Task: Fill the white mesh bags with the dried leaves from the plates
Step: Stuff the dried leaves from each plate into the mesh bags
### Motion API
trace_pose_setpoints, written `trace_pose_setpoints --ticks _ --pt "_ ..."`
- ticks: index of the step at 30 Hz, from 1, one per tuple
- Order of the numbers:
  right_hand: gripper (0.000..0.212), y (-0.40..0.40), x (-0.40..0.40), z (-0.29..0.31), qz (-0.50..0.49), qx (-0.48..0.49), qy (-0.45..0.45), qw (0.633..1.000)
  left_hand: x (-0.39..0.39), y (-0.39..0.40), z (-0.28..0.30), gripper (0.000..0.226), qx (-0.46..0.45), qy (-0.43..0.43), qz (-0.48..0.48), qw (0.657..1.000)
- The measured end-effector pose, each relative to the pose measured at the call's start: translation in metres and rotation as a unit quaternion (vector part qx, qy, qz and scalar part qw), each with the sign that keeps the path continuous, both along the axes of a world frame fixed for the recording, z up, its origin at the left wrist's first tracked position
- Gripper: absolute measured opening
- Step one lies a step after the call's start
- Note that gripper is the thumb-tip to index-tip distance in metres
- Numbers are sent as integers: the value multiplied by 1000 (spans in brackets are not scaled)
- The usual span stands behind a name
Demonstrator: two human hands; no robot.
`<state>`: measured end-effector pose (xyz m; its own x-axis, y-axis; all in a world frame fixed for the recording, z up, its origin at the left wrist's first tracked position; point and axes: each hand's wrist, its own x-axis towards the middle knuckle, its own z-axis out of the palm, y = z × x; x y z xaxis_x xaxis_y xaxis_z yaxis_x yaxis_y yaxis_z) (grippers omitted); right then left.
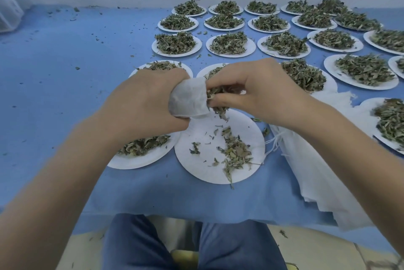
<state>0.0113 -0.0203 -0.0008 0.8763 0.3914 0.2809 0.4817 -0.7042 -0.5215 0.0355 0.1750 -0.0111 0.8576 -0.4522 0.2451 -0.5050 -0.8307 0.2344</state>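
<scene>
The step in hand is the stuffing of 1 bag. The left hand (148, 103) is gripping a small white mesh bag (188, 100), its fingers curled round the closed end, mouth turned toward the right. The right hand (260, 95) is pinching a clump of dried green leaves (215, 95) at that mouth, fingers closed on the clump, and is pressing it in. Both hands are working just above a round white paper plate (203, 160), which is carrying only a thin scatter of leaves. Judged from this, the plate is nearly emptied.

The next move is calling for a firm push past the mouth, then a gathering of the scatter below. Some leaves are hanging loose under the fingers and are likely to drop.

Right of that plate, a stack of flat white bags (317, 171) is lying on the blue tabletop (54, 73); beyond it, many heaped plates (229, 44) are waiting.
</scene>
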Motion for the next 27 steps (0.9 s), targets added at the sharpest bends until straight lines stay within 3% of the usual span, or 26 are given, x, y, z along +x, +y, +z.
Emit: trace_pose_setpoints --ticks 3,6,12,17,22,27 --pt "21 5 3 -3 -2 -27 -20 999 -1 -2 0 43 -8 3 -8 1000" --pt "32 9 3 -5 -19 30 -22 999 -2 -3 -1 40 -25 0 -8 1000" --pt "28 4 3 -7 2 194 121 974 -3 -6 -1 43 -76 19 -18 997" --pt "30 -3 -1 -6 36 242 175 954 -2 -6 -3 47 -91 29 -22 995" --pt "25 2 0 -11 -10 203 98 974 0 -8 -4 44 -83 7 -44 996" --pt "21 14 3 -27 -52 151 -37 987 -2 -17 -9 31 -70 -8 -58 996"
